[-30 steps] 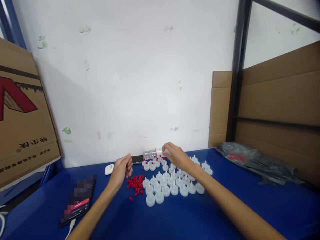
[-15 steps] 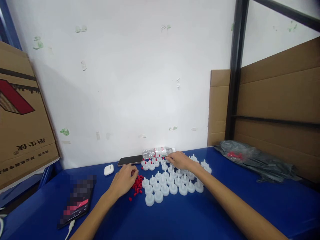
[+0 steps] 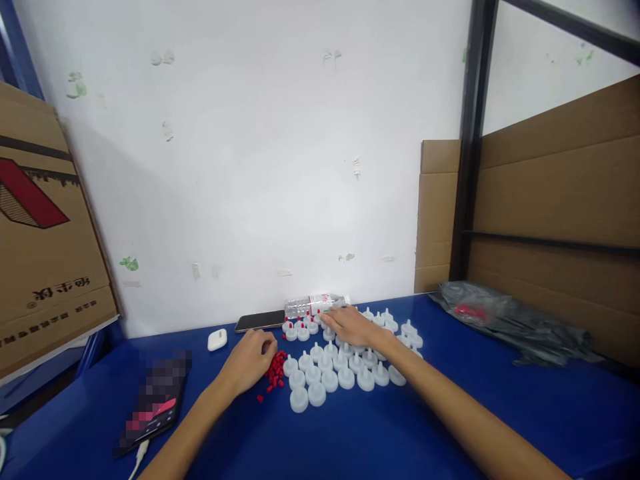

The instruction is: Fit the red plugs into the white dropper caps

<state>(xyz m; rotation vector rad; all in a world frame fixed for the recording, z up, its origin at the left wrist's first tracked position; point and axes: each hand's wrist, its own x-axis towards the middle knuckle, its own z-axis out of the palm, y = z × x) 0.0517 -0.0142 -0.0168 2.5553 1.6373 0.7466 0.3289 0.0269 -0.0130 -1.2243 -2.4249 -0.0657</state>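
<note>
Several white plastic caps [image 3: 320, 380] stand in rows on the blue table [image 3: 350, 440]. A few at the back carry red tips [image 3: 299, 331]. A small heap of red pellets [image 3: 274, 372] lies left of the caps. My left hand [image 3: 247, 363] rests on that heap with its fingers curled down over the pellets; what they pinch is hidden. My right hand [image 3: 350, 327] lies over the back rows of caps, fingers bent down onto one near the red-tipped ones.
A clear water bottle [image 3: 313, 305] and a dark phone [image 3: 260, 321] lie by the wall. A white earbud case [image 3: 217, 339] sits left of them. A second phone [image 3: 155, 400] on a cable lies front left. A grey plastic bag [image 3: 515, 320] lies right. Cardboard boxes [image 3: 45, 227] stand at both sides.
My left hand came down from the air onto the red pellets. My right hand drew back from the bottle and shifted left over the back caps.
</note>
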